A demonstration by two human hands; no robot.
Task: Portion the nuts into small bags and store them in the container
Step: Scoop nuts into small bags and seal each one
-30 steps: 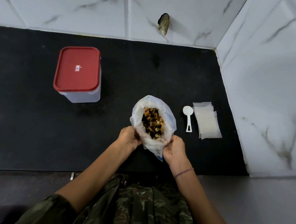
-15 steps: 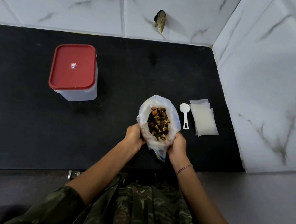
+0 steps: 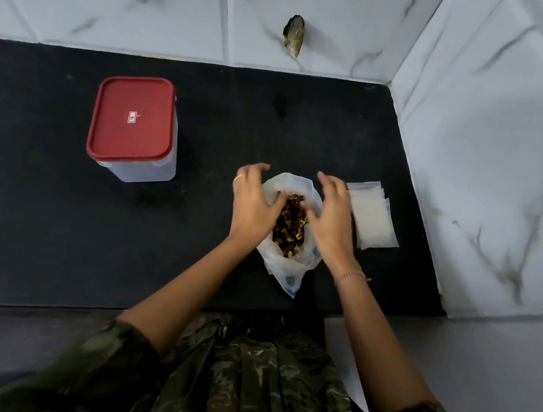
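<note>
The bag (image 3: 280,269) is no longer gripped at its base; the left hand (image 3: 254,200) and right hand (image 3: 331,213) are spread, released, beside its mouth. The nuts (image 3: 290,224) are left exposed, judged ready for portioning.

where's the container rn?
Head view: the container stands lid-on at the left of the black counter, near the back wall, well left of the nut bag and not touching it.

One head-worn view looks steeply down from above and behind the left hand (image 3: 252,203) and right hand (image 3: 331,221); near them; black counter (image 3: 38,209) stretches beyond.
</note>
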